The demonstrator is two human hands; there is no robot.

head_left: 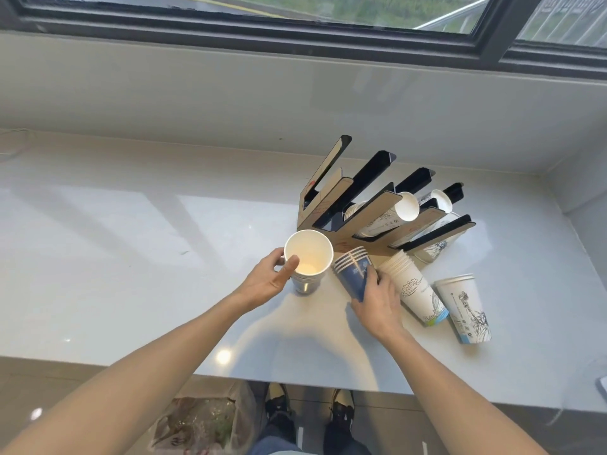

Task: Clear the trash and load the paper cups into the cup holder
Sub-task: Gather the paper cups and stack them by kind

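A slotted cup holder (331, 192) with tan and black dividers stands on the white counter (131, 241), with two stacks of white cups (406, 206) lying in its right slots. My left hand (269, 279) grips an upright stack of white paper cups (307, 254) just in front of the holder. My right hand (377, 300) is closed on a tilted stack of blue paper cups (353, 272). Beside it a stack of white printed cups (415, 290) leans over, and another printed stack (464, 307) stands further right.
A wall and a dark-framed window (295, 24) run behind the counter. Below the counter's front edge a plastic trash bag (203, 421) sits on the floor by my shoes (341, 408). One more printed cup (433, 251) lies behind the holder's right end.
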